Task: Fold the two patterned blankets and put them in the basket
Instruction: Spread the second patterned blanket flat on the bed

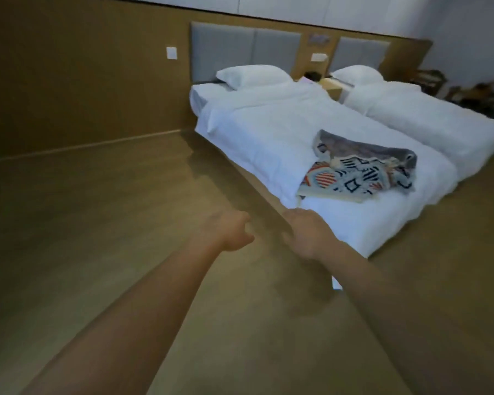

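While the patterned blankets lie rumpled together on the near bed, both arms reach toward them — left grip and right grip loosely curled, holding nothing. Likely soft, light, floppy — best pinched at two adjacent corners.

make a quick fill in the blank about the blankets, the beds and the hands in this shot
1. The patterned blankets lie crumpled on a bed whose bedding is ____.
2. Of the two beds, that one is the ____ to the person.
3. The left hand and the right hand both hold ____.

Missing words: white; nearer; nothing
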A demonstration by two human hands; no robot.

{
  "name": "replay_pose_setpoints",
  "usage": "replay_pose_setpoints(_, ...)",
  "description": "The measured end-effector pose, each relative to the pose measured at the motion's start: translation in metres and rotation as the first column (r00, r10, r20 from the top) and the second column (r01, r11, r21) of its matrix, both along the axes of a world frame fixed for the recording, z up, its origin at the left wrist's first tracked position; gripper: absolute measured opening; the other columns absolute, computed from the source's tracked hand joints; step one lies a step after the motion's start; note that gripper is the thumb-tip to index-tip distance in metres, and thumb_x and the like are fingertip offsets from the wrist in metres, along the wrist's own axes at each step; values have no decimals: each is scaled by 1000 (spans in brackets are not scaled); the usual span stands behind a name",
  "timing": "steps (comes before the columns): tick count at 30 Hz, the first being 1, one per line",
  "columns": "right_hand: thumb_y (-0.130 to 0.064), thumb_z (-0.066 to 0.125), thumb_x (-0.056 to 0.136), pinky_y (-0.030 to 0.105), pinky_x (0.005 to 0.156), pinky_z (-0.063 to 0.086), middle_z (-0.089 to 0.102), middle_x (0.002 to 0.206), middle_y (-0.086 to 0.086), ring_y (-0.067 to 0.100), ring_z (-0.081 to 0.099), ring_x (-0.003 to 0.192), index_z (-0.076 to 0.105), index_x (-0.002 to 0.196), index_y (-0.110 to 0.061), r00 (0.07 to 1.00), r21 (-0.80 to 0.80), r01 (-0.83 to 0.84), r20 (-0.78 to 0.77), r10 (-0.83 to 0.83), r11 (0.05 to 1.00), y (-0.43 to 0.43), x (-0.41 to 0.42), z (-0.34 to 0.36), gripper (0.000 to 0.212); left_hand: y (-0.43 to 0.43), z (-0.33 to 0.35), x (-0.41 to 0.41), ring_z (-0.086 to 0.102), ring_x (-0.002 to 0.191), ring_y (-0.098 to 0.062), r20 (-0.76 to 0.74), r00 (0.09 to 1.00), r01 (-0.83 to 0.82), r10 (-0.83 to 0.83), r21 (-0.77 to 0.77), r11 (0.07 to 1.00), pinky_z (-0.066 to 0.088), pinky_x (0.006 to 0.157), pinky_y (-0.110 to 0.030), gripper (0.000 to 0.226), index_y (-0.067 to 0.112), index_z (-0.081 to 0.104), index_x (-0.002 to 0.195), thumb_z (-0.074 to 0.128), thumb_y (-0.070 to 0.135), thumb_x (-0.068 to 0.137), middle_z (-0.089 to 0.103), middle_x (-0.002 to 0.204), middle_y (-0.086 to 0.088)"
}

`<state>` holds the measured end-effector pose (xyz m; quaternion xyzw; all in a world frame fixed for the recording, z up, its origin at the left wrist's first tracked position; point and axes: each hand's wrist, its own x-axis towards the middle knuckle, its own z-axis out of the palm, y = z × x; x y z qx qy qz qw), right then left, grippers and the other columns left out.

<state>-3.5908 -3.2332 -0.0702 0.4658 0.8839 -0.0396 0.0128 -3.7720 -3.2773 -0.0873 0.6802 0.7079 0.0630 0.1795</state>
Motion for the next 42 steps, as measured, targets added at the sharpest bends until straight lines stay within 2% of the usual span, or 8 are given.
replay_pose_setpoints(3, -26, 48, 91, 34, 96, 35, 58, 119, 12, 28, 52, 111, 54, 118, -5, 996, 10, 85, -26, -85, 996, 31, 79, -1, 35, 45, 5, 70, 52, 117, -25, 2, 997, 74, -74, -7, 997, 43, 93, -35, 50, 12, 49, 129, 55, 38, 87, 55, 130, -8)
replay_pose_setpoints(7, -26, 49, 91, 37, 98, 36, 56, 122, 14, 30, 50, 113, 51, 120, -3, 985, -23, 155, -78, -157, 988, 80, 150, -7, 38, 107, 13, 130, 51, 119, -26, -40, 988, 150, -150, -17, 989, 44, 97, -39, 47, 13, 50, 129, 54, 35, 88, 54, 132, -8)
replay_pose_setpoints(12, -27, 48, 93, 40, 104, 32, 49, 134, 18, 33, 42, 124, 46, 127, 0, 970, -50, 220, -92, -224, 974, 159, 196, -11, 44, 201, 13, 175, 52, 117, -26, -133, 971, 195, -197, -22, 980, 45, 94, -36, 45, 13, 52, 127, 51, 37, 89, 55, 130, -8)
replay_pose_setpoints(18, -28, 46, 93, 40, 103, 35, 46, 136, 15, 31, 42, 124, 43, 129, -2, 950, -109, 292, -80, -301, 950, 275, 259, -6, 44, 334, 12, 254, 49, 122, -24, -70, 970, 232, -234, -35, 972, 43, 98, -37, 49, 19, 45, 134, 51, 39, 90, 50, 137, -5)
replay_pose_setpoints(25, -29, 47, 93, 39, 99, 39, 50, 130, 13, 30, 44, 120, 45, 127, -6, 942, -94, 300, -126, -310, 949, 400, 342, -3, 42, 467, 6, 356, 46, 126, -25, -89, 939, 326, -334, -92, 941, 41, 101, -38, 52, 16, 41, 138, 49, 39, 92, 47, 141, -6)
replay_pose_setpoints(30, -26, 48, 92, 38, 95, 41, 52, 125, 12, 30, 47, 116, 46, 126, -7, 948, -98, 273, -140, -285, 957, 485, 427, -13, 39, 550, -10, 435, 44, 127, -28, -89, 943, 306, -321, -145, 941, 39, 102, -41, 51, 14, 39, 138, 47, 36, 93, 44, 143, -8)
replay_pose_setpoints(37, -29, 47, 93, 34, 93, 40, 51, 130, 9, 26, 47, 115, 45, 128, -9, 945, -174, 274, -134, -298, 946, 607, 554, -22, 41, 653, -17, 544, 52, 107, -28, -60, 971, 216, -230, -186, 959, 40, 81, -37, 39, 12, 48, 128, 45, 31, 94, 53, 130, -12)
replay_pose_setpoints(42, -19, 44, 94, 35, 96, 39, 46, 133, 10, 28, 43, 119, 41, 133, -10, 957, -205, 223, -141, -254, 953, 704, 601, -29, 41, 739, -26, 582, 49, 118, -29, -93, 974, 187, -206, -177, 966, 43, 95, -40, 44, 13, 44, 133, 45, 33, 94, 50, 136, -11)
